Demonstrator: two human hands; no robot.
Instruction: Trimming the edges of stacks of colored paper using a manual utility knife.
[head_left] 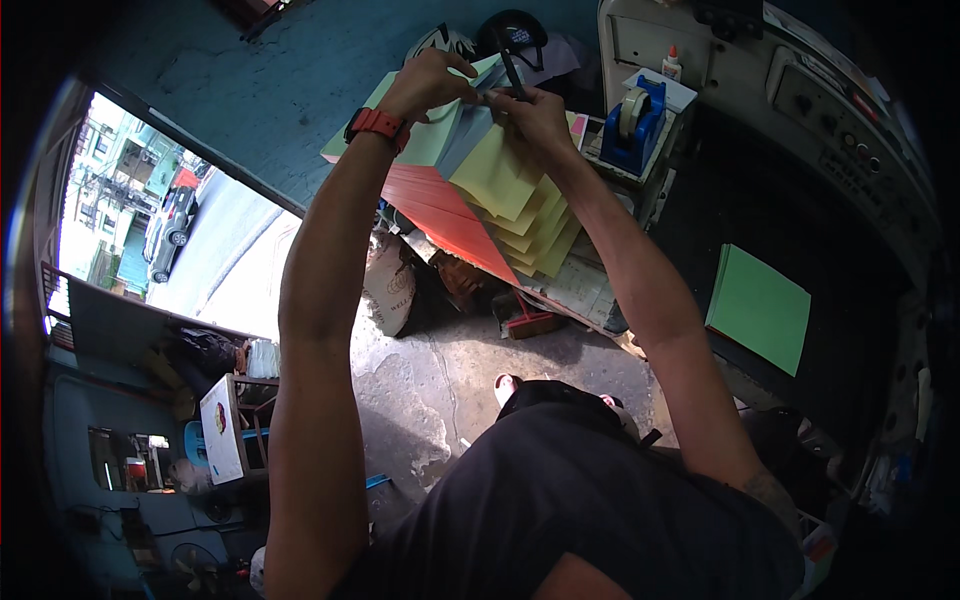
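Note:
Both arms reach forward to stacks of coloured paper on a bench. My left hand (pixel 428 85), with a red-strapped watch (pixel 380 124) at its wrist, bends over the pale green sheets (pixel 432 142). Its fingertips come close to my right hand's, and what they pinch is too small to make out. My right hand (pixel 536 118) is closed on a dark, slim pen-like tool (pixel 511 74) that points up. Below it, yellow sheets (pixel 497 178) hang fanned out in overlapping layers. Red-orange paper (pixel 445 215) lies under the green sheets, its edge facing me.
A blue tape dispenser (pixel 632 128) and a glue bottle (pixel 671 64) stand right of the papers. Green paper (pixel 762 310) lies on a dark machine surface at right. Helmets (pixel 512 35) sit behind. Beneath the bench are a sack (pixel 388 285) and a red brush (pixel 530 320).

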